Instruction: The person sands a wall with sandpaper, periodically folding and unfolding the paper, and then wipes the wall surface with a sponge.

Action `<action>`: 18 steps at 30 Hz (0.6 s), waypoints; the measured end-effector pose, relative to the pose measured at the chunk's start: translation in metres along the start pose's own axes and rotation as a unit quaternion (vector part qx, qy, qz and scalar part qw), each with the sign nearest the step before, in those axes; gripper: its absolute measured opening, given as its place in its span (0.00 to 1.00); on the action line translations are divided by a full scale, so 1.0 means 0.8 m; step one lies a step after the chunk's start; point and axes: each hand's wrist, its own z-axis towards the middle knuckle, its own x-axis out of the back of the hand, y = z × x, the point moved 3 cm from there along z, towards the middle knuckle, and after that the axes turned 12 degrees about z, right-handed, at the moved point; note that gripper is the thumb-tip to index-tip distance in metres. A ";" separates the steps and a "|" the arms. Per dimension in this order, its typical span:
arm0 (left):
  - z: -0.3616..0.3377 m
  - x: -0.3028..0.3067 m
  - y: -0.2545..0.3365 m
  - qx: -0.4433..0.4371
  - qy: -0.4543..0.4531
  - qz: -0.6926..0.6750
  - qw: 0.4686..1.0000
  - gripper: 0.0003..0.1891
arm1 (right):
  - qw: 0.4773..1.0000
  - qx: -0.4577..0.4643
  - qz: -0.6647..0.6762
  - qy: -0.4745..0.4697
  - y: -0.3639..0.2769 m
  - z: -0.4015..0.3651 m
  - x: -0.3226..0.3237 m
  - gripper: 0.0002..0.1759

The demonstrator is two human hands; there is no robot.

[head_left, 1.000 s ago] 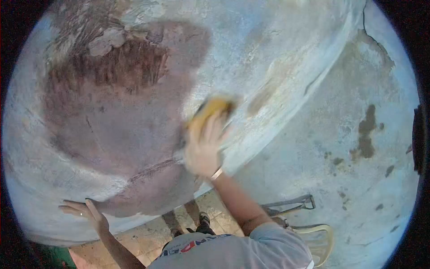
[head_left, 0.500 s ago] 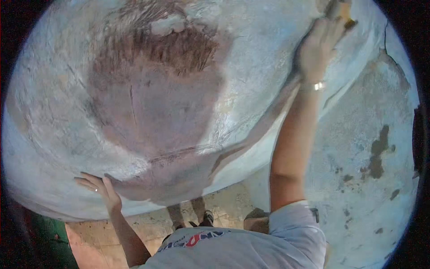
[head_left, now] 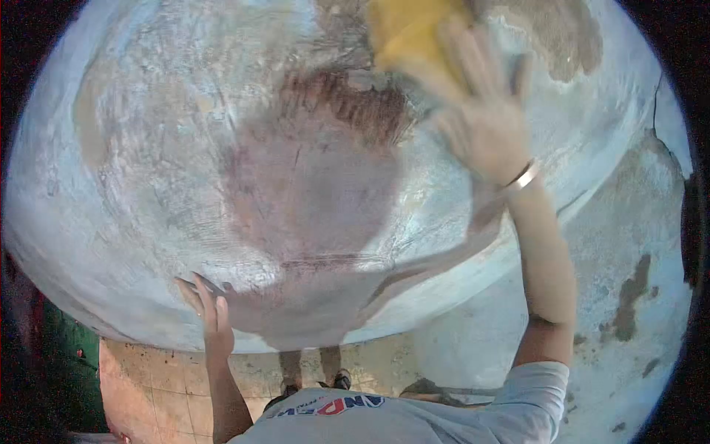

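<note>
A large rounded surface [head_left: 163, 170], mottled blue, white and brown, curves across the view. High on its right side, my right hand [head_left: 488, 126] presses a flat yellow pad [head_left: 410, 33] against it, the fingers blurred by motion. The pad's far end runs out of the frame. Lower left, my left hand [head_left: 214, 314] is open, its fingers stretched out at the surface near the lower rim. A dark brownish patch [head_left: 344, 107] lies on the surface between the two hands.
Below the rounded form is a tiled floor [head_left: 170, 385], where my shoes [head_left: 342, 379] show. A grey, stained surface [head_left: 621, 244] with a crack runs along the right. Something green [head_left: 78, 362] stands at lower left. My shadow falls across the rounded form.
My right hand has swept the yellow pad leftward over the surface, and more of the pad shows now. My view has shifted; the left hand stays at the lower rim with fingers extended.
</note>
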 end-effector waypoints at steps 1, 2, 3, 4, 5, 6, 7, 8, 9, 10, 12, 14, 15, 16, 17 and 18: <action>0.005 0.002 -0.010 -0.002 -0.030 -0.023 0.999 0.37 | 0.996 -0.083 -0.030 0.007 0.024 0.021 -0.005 0.34; -0.006 0.002 -0.013 -0.008 -0.051 -0.046 0.998 0.36 | 0.986 -0.110 0.057 0.111 0.050 0.028 0.003 0.30; -0.013 0.001 -0.015 -0.015 -0.073 -0.070 0.995 0.36 | 0.957 -0.135 0.144 0.211 0.066 0.036 0.007 0.28; -0.025 -0.001 -0.016 0.011 -0.117 -0.104 0.988 0.36 | 0.959 -0.159 0.124 0.202 0.063 0.037 0.008 0.27; -0.036 -0.001 -0.021 0.025 -0.164 -0.106 0.981 0.37 | 0.959 -0.182 0.104 0.193 0.050 0.041 0.003 0.26; -0.048 -0.002 -0.026 0.038 -0.209 -0.106 0.971 0.37 | 0.958 -0.204 0.084 0.184 0.032 0.043 -0.003 0.25; -0.058 -0.003 -0.031 0.050 -0.253 -0.107 0.960 0.38 | 0.955 -0.227 0.064 0.178 0.009 0.044 -0.010 0.24; -0.065 -0.006 -0.035 0.040 -0.297 -0.083 0.950 0.38 | 0.952 -0.249 0.043 0.173 -0.017 0.046 -0.016 0.23; -0.073 -0.009 -0.040 0.032 -0.340 -0.058 0.938 0.37 | 0.976 -0.189 0.063 0.087 -0.080 0.050 -0.025 0.23; -0.083 -0.011 -0.046 0.025 -0.383 -0.032 0.923 0.37 | 0.983 -0.146 0.111 0.008 -0.136 0.046 -0.034 0.32; -0.107 -0.021 -0.069 0.050 -0.431 -0.056 0.899 0.37 | 0.978 0.118 0.146 -0.087 -0.231 0.004 -0.073 0.33; -0.121 -0.005 -0.056 0.038 -0.423 0.001 0.905 0.33 | 0.947 0.275 0.147 -0.078 -0.253 -0.008 -0.087 0.33; -0.129 0.010 -0.048 0.045 -0.410 -0.015 0.911 0.34 | 0.939 0.318 0.119 -0.047 -0.236 0.005 -0.085 0.33; -0.138 0.023 -0.045 0.050 -0.397 -0.033 0.916 0.35 | 0.929 0.360 0.088 -0.016 -0.217 0.021 -0.080 0.33; -0.149 0.028 -0.044 0.055 -0.383 -0.052 0.921 0.35 | 0.946 0.319 0.056 -0.023 -0.188 0.046 -0.066 0.33; -0.165 0.026 -0.067 0.094 -0.367 -0.068 0.923 0.35 | 0.960 0.277 0.024 -0.031 -0.155 0.073 -0.042 0.32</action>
